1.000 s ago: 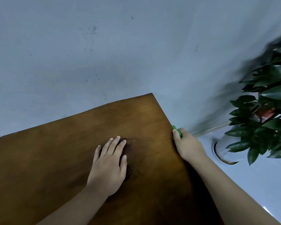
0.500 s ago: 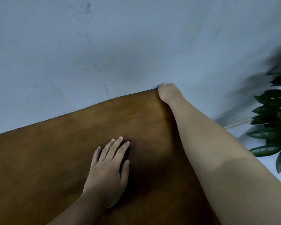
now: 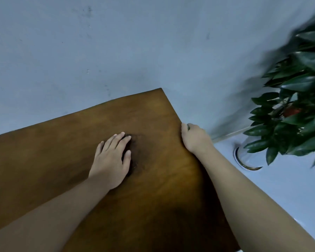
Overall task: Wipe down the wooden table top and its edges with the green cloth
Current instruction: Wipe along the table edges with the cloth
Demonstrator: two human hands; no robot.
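Blue-grey wall (image 3: pixel 116 42), pale floor (image 3: pixel 280 188), leafy potted plant (image 3: pixel 298 110).

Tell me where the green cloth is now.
In the head view, only a sliver of the green cloth shows, inside the right hand gripping the table top's right edge.

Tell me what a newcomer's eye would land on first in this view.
First, the brown wooden table filling the lower left, its far corner against a grey-blue wall. Next, the two bare arms: the left hand lies flat, fingers spread, on the top, while the right hand is curled over the right edge, with only a dark sliver, perhaps the cloth, visible in it. At far right, a blurred, dark-leaved potted plant.
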